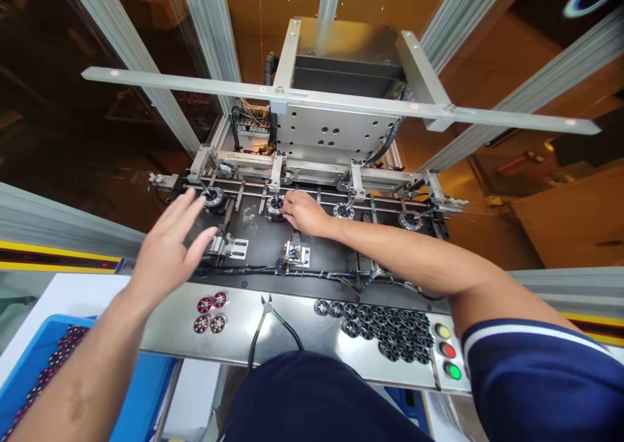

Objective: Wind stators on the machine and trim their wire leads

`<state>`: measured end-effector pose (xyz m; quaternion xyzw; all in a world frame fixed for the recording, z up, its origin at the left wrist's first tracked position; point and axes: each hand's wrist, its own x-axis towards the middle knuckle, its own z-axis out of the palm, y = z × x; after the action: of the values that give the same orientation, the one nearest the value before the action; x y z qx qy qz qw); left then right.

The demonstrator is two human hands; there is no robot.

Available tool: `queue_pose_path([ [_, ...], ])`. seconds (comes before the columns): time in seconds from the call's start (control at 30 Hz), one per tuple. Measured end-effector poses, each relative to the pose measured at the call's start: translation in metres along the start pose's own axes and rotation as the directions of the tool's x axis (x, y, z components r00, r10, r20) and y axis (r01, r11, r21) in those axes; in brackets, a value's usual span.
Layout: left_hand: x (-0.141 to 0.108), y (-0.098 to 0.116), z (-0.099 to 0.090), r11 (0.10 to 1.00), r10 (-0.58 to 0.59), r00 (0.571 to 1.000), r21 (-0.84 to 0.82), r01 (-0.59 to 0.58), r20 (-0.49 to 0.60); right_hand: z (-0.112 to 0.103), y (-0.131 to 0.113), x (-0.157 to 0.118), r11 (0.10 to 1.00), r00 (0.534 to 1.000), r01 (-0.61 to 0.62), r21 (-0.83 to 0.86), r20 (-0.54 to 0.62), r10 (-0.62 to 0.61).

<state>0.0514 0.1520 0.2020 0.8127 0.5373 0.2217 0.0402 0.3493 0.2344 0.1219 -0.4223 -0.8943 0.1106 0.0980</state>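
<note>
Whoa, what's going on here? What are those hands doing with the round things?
A person is working with bare hands at a metal machine that has four round parts in a row. Their right hand is bent over the second round part from the left; the grip itself is hard to see. Their left hand is open, close to the leftmost round part. On the metal ledge lie cutters and a bunch of black wheels.

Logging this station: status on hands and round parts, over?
Left hand open, near leftmost round part. Right hand at second round part from left. Cutters on steel ledge, apart from both hands.
</note>
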Motion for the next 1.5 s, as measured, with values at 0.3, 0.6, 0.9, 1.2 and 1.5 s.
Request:
queue_pose_path([
  [0.3,0.017,0.043,0.089,0.995,0.066,0.992,-0.075,-0.058,0.107,-0.008,-0.008,0.001,0.997,0.998,-0.064,0.053,0.029,0.062],
  [0.6,0.033,0.048,0.127,0.992,0.124,0.966,-0.049,-0.116,0.225,-0.009,0.005,0.024,0.785,0.794,-0.594,0.174,0.285,0.537],
  [0.9,0.045,0.054,0.133,0.993,0.073,0.946,0.061,-0.097,0.315,-0.005,0.027,0.059,0.486,0.557,-0.830,0.274,0.442,0.703],
  [1.2,0.051,0.059,0.129,0.984,0.067,0.930,0.133,-0.122,0.360,-0.010,0.015,0.044,0.496,0.688,-0.706,0.506,0.324,0.649],
  [1.5,0.051,0.058,0.129,0.970,0.058,0.913,0.192,-0.147,0.403,-0.004,0.017,0.052,0.565,0.728,-0.678,0.469,0.324,0.605],
])
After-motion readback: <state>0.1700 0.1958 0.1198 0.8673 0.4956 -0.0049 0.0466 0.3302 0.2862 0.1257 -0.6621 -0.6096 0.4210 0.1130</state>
